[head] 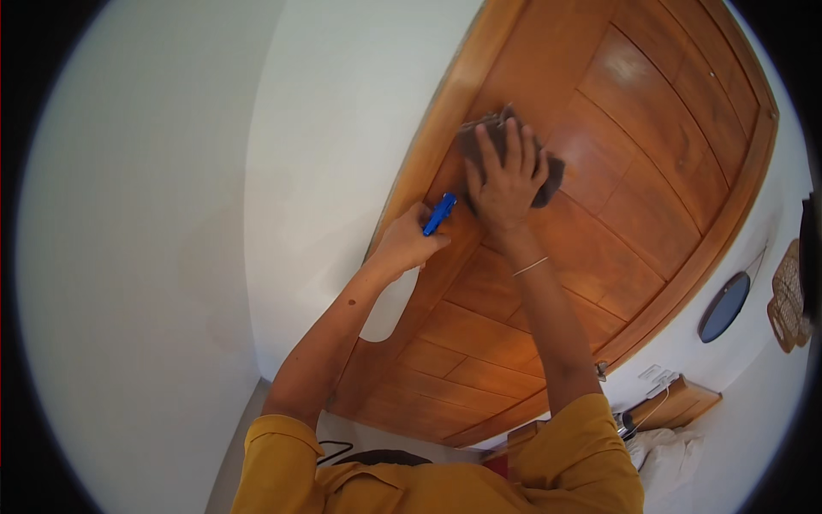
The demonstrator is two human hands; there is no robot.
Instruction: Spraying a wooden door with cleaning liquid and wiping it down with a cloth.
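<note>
My left hand [411, 238] grips the neck of a spray bottle, whose blue trigger head [440, 214] sticks out above my fingers and whose white translucent body [390, 308] hangs below. With fingers spread, my right hand [508, 177] presses a dark brown cloth [551, 181] flat against a panelled wooden door [648, 186]. The cloth lies near the door's left side, a little above and to the right of the bottle. Part of the cloth is hidden under my palm.
A wooden door frame [411, 160] borders the door beside a white wall [321, 128]. To the right are a metal door handle [601, 370], a round mirror [724, 307], woven wall pieces [788, 295], white switches or sockets with a cable, and a wooden ledge [681, 405] near pale fabric.
</note>
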